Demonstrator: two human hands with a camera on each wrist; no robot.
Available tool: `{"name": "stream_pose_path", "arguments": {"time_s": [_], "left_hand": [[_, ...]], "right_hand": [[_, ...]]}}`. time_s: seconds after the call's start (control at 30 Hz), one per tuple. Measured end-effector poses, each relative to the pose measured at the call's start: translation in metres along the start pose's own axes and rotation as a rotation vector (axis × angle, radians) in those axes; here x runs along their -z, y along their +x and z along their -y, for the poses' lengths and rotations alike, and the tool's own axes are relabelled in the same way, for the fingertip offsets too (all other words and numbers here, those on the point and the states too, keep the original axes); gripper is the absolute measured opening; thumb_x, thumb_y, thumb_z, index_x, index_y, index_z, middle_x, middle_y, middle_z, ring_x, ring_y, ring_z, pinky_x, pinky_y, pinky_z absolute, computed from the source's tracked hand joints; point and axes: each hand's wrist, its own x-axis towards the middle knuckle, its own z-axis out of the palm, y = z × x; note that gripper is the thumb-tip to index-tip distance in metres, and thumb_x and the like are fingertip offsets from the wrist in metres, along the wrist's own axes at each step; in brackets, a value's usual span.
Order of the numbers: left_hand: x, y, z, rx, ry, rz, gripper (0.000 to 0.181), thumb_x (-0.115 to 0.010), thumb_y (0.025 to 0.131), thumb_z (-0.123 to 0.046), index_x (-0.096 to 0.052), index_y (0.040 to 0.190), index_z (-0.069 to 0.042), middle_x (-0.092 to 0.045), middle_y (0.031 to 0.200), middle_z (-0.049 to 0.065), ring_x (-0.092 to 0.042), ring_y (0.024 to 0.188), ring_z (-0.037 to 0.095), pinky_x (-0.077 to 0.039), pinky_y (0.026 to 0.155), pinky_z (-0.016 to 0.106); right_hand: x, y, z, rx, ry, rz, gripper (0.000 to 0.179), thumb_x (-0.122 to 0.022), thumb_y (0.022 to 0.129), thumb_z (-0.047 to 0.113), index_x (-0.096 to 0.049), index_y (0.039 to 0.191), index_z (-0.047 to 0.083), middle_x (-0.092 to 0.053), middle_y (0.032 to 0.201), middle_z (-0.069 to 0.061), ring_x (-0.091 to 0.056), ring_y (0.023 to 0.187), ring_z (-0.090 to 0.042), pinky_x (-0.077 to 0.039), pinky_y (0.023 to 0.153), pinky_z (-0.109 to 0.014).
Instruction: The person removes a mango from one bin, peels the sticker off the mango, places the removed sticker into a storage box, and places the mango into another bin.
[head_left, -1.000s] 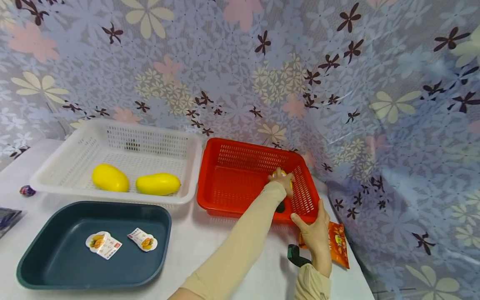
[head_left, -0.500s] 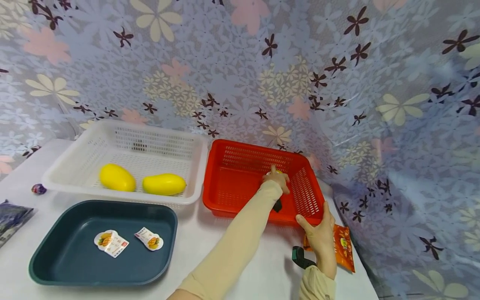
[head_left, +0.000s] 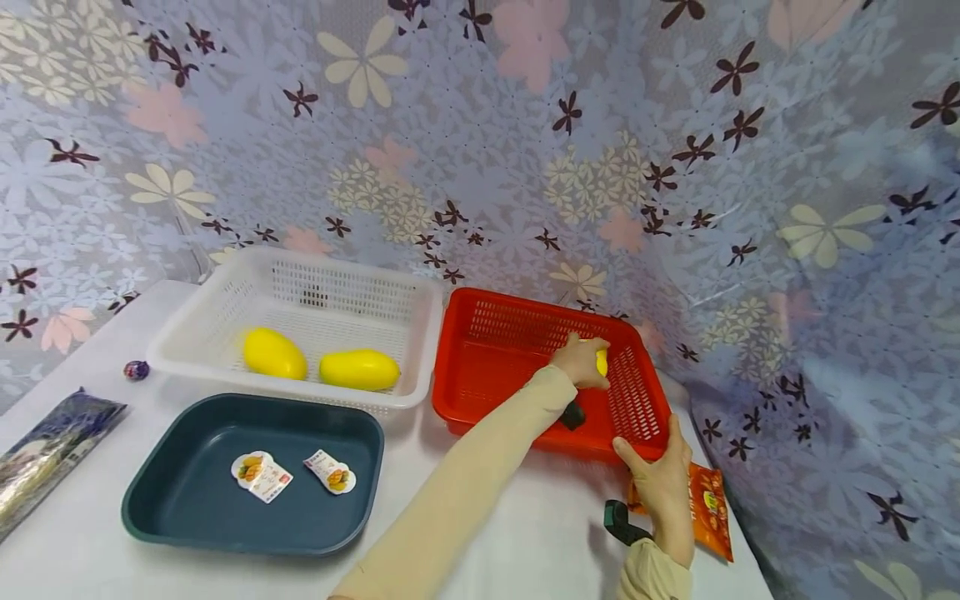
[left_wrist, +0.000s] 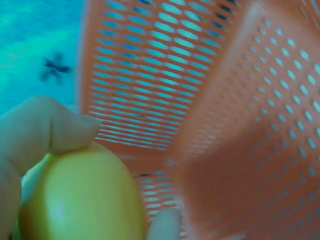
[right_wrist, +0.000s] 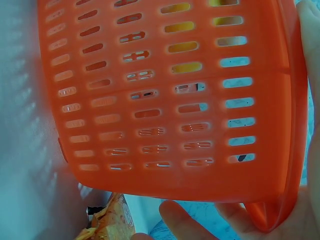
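Inside the right part of the red basket point(head_left: 487, 362), my left hand point(head_left: 581, 362) grips a smooth yellow mango point(left_wrist: 82, 195). In the left wrist view, a bent finger lies over the top of the mango and another fingertip shows at its lower right. Most of the fruit is covered by the hand in the head view. My right hand point(head_left: 663, 475) holds the basket's near right corner, thumb at the front and fingers along the right side. Through the slots of the basket wall point(right_wrist: 165, 115), yellow shows in the right wrist view.
Left of the red basket stands a white basket point(head_left: 427, 333) with two yellow mangoes point(head_left: 360, 369). Before it sits a dark blue tray point(head_left: 187, 508) holding two printed labels point(head_left: 260, 475). An orange snack packet point(head_left: 711, 508), a lollipop point(head_left: 136, 370) and a shiny packet point(head_left: 56, 454) lie at the sides.
The head view has swung left, so everything sits further right in it. My left hand has turned and closed round the mango in the basket. My right hand stays at the corner.
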Motion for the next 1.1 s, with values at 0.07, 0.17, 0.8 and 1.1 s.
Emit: {"name": "stream_pose_path", "arguments": {"time_s": [0.07, 0.17, 0.8, 1.1], "left_hand": [[0.003, -0.003, -0.003, -0.041, -0.022, -0.029, 0.071, -0.075, 0.082, -0.034, -0.043, 0.145, -0.033, -0.040, 0.145, 0.007, -0.058, 0.110, 0.020, -0.051, 0.084, 0.028], [0.011, -0.011, -0.003, -0.111, -0.049, -0.076, 0.075, -0.077, 0.081, -0.033, -0.041, 0.146, -0.032, -0.039, 0.146, 0.009, -0.060, 0.106, 0.021, -0.051, 0.081, 0.027], [0.042, -0.130, 0.042, -0.245, -0.270, -0.470, 0.089, -0.077, 0.077, -0.021, -0.029, 0.152, -0.025, -0.030, 0.155, 0.007, -0.055, 0.112, 0.026, -0.048, 0.093, 0.035], [0.030, -0.192, 0.067, -0.304, -0.227, -0.473, 0.087, -0.082, 0.074, -0.021, -0.037, 0.148, -0.025, -0.033, 0.153, 0.007, -0.055, 0.122, 0.028, -0.050, 0.091, 0.030]], "right_hand": [[0.002, 0.000, -0.002, 0.002, -0.007, -0.003, 0.109, -0.066, 0.089, 0.044, 0.017, 0.154, 0.015, 0.009, 0.160, -0.025, -0.021, 0.139, -0.050, -0.021, 0.115, -0.062], [0.004, 0.000, -0.005, 0.001, -0.019, -0.011, 0.108, -0.066, 0.090, 0.040, 0.017, 0.154, 0.014, 0.010, 0.159, -0.026, -0.019, 0.139, -0.051, -0.020, 0.114, -0.064], [0.002, 0.005, -0.007, 0.046, -0.056, -0.011, 0.108, -0.068, 0.089, 0.039, 0.013, 0.154, 0.010, 0.008, 0.157, -0.031, -0.015, 0.138, -0.056, -0.020, 0.112, -0.067], [0.001, 0.004, -0.001, 0.010, -0.091, 0.017, 0.111, -0.063, 0.089, 0.051, 0.018, 0.153, 0.013, 0.014, 0.157, -0.030, -0.009, 0.141, -0.056, -0.017, 0.111, -0.069]]}}
